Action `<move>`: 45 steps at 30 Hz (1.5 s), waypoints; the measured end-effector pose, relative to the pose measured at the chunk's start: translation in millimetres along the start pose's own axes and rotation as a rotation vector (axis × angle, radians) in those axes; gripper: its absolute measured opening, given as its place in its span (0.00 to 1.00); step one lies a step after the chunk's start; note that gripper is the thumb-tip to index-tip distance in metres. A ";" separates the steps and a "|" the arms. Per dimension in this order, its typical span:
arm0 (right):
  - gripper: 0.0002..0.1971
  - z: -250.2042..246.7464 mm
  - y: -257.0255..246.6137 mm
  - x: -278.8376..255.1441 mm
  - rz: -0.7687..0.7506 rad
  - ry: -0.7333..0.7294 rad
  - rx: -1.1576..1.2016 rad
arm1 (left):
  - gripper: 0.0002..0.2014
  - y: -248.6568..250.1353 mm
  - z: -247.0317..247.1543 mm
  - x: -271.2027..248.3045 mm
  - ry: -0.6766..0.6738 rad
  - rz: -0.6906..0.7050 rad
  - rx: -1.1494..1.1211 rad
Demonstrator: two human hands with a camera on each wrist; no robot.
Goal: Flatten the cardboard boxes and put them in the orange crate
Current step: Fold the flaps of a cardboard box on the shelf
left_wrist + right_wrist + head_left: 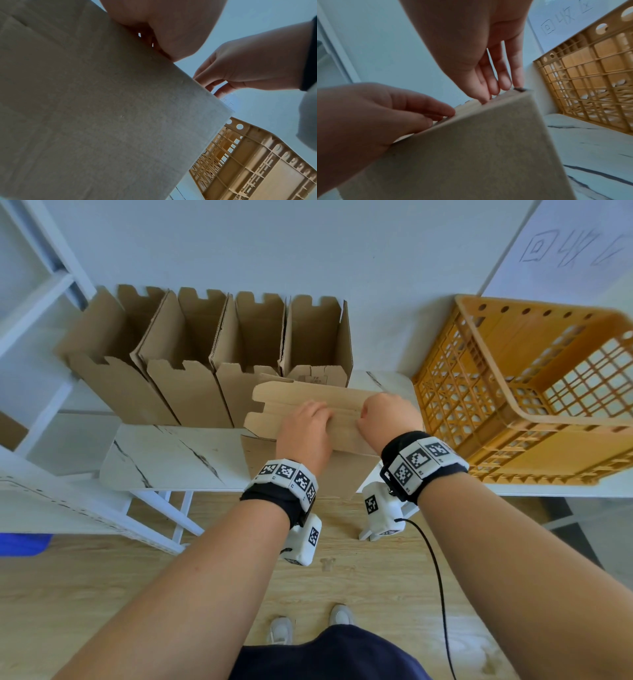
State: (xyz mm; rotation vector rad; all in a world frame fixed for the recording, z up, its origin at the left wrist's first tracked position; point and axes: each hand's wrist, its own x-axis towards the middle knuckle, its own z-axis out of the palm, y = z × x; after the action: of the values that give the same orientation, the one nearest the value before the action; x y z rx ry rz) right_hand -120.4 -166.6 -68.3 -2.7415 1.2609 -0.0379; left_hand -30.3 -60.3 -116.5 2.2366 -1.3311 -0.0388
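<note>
A brown cardboard box [308, 395] stands at the table's front edge with its top flaps folded down. My left hand [305, 426] lies over the top, fingers on the flaps and thumb at the near edge, gripping it. My right hand [387, 416] is beside it on the right, its fingertips [488, 93] pressing down on the flap near the box's corner. The box's plain front face [102, 108] fills the left wrist view, and the face [479, 148] also shows in the right wrist view. The orange crate [534, 440] stands to the right, with nothing visible inside.
Several open cardboard boxes [191, 354] stand in a row along the wall behind. They share a white marble-pattern table [171, 460]. A white shelf frame [41, 302] stands at left. A paper sign [575, 251] hangs on the wall above the crate.
</note>
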 end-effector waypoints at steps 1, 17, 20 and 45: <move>0.07 -0.7 -3.0 -0.8 -0.004 -0.004 -0.022 | 0.21 0.4 0.6 -0.2 0.000 0.003 -0.004; 0.11 9.9 7.7 7.2 0.352 -0.028 0.470 | 0.26 3.2 2.2 2.9 -0.100 0.097 0.148; 0.18 9.9 16.2 4.8 0.410 0.013 0.595 | 0.26 3.7 2.7 1.8 -0.091 0.082 0.139; 0.06 13.0 44.8 -0.2 0.335 0.018 0.948 | 0.17 36.6 17.9 14.9 -0.134 0.199 0.059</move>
State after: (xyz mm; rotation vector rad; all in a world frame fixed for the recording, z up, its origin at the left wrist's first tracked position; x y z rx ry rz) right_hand -153.3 -194.0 -86.6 -1.7175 1.2429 -0.4877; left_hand -57.3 -93.8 -111.6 2.1704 -1.6408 -0.0799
